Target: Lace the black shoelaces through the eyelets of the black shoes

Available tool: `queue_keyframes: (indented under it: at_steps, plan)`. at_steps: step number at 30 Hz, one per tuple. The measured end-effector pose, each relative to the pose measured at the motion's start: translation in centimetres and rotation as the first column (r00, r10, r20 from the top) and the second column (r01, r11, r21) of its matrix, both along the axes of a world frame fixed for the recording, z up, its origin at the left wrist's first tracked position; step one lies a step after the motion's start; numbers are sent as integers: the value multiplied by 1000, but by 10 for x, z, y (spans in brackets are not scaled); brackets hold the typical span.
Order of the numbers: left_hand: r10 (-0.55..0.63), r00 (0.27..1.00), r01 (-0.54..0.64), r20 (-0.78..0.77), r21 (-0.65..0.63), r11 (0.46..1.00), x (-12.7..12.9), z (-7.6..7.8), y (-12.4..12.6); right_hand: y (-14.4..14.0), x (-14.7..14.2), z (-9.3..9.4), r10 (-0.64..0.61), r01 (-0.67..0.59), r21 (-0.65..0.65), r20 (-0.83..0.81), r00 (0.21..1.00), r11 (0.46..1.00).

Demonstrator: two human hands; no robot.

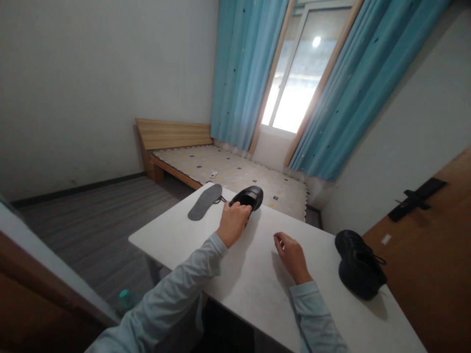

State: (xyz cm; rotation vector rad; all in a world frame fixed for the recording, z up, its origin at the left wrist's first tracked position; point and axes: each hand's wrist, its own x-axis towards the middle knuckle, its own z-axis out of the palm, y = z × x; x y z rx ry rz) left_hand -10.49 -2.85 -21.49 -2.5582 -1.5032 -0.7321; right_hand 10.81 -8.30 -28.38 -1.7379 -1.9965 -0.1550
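A black shoe [254, 194] stands on the white table [253, 274], and my left hand [234, 220] is closed on the near part of it, around the opening. Part of the shoe is hidden behind my fingers. Just left of it lies a flat grey insole [204, 202], with a dark lace loop beside its right edge. My right hand [290, 252] hovers at or just over the tabletop, fingers curled in, nothing visible in them. Farther right, near the table's edge, sits a second black shoe [358, 264] with laces.
Beyond the table is a bed with a patterned mattress [235, 169], with a small white object [213, 174] on it. Blue curtains [245, 73] flank a window. At the right is a wooden door [434, 235] with a black handle. A green-capped bottle [125, 298] stands low at left.
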Motion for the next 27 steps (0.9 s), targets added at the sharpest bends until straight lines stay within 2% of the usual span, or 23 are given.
queue_keyframes:
  at_steps: [3, 7, 11, 15, 19, 22, 27]
  plan:
    - [-73, 997, 73, 2, -16, 997, 21, -3, -19, 0, 1, 4, -40, 41, 4, -129, 991, 999]
    - [-164, 986, 165, 10, -19, 986, 43, -19, -37, -1, 1, 7, -85, 96, 34, -248, 965, 995]
    - [-196, 980, 196, 19, 4, 981, 61, -35, -53, 0, 4, 8, -108, 144, 84, -338, 935, 986]
    - [-208, 978, 208, 30, 10, 978, 76, -44, -69, 3, 10, 5, -92, 157, 115, -439, 894, 981]
    - [-209, 977, 207, 37, 46, 977, 88, -50, -78, 8, 16, -1, -63, 157, 179, -443, 894, 971]
    - [-220, 975, 219, 31, 26, 975, 91, -50, -80, 10, 19, -5, -37, 145, 226, -423, 905, 963]
    - [-236, 972, 235, 13, 49, 971, 91, -47, -83, 10, 23, -2, 13, 89, 220, -423, 906, 971]
